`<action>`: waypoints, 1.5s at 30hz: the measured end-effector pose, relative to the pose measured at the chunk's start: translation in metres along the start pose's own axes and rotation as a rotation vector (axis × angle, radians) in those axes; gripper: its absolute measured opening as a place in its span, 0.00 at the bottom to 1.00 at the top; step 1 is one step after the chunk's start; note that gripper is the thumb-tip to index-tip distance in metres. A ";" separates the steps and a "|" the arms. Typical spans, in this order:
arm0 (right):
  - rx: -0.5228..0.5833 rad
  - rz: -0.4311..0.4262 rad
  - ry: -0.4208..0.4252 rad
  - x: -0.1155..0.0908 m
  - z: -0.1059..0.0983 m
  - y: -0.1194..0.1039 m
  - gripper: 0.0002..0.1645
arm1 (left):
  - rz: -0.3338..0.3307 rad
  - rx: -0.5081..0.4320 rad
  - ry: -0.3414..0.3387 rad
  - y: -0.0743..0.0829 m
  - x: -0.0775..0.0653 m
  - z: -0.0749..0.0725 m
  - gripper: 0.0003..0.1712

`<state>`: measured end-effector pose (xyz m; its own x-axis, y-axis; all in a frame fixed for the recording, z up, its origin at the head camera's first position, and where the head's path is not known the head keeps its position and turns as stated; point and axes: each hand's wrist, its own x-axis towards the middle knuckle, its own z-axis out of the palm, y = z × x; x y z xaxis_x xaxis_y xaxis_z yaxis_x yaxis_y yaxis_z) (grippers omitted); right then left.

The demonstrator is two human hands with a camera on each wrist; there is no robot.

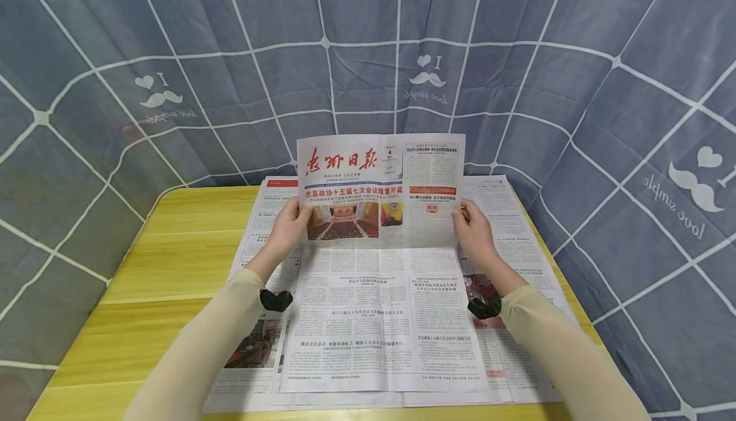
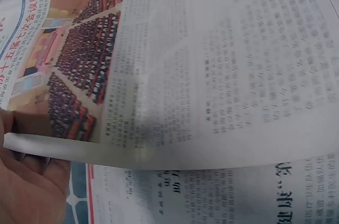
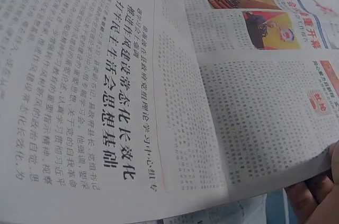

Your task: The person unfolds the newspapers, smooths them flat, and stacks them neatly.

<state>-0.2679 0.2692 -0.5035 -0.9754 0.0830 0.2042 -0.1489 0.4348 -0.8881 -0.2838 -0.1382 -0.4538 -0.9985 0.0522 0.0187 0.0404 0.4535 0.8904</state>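
A newspaper (image 1: 385,319) with a red masthead and a colour photo of a full hall stands before me, its upper part raised toward the curtain and a crease running across the middle. At its left edge my left hand (image 1: 287,229) pinches the sheet, thumb in front and fingers behind. On the opposite edge my right hand (image 1: 477,232) grips the paper the same way. The left wrist view shows the left fingers (image 2: 53,176) curled under the edge; in the right wrist view the right fingers (image 3: 303,198) sit behind the sheet.
Other newspaper sheets (image 1: 526,267) lie spread flat beneath, with photos partly covered by the raised one. They rest on a yellow wood-grain table (image 1: 190,229). A grey-blue curtain (image 1: 368,18) with white grid lines surrounds the table at the back and sides.
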 end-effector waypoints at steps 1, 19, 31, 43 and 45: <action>0.004 0.011 -0.006 0.000 0.001 0.001 0.26 | -0.010 0.009 -0.013 -0.002 0.000 0.001 0.23; -0.106 0.131 -0.140 0.003 0.013 0.024 0.34 | -0.083 0.195 -0.060 -0.030 0.007 0.017 0.36; -0.191 0.143 -0.150 0.007 0.013 0.031 0.32 | -0.123 0.334 -0.035 -0.037 0.013 0.017 0.37; -0.235 0.157 -0.160 0.009 0.015 0.029 0.31 | -0.097 0.523 -0.018 -0.033 0.012 0.025 0.37; -0.241 0.152 -0.159 0.010 0.015 0.029 0.31 | -0.087 0.569 -0.021 -0.032 0.012 0.027 0.37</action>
<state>-0.2840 0.2690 -0.5337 -0.9995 0.0307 -0.0072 0.0249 0.6295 -0.7766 -0.2965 -0.1281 -0.4945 -0.9983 0.0084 -0.0582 -0.0220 0.8641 0.5028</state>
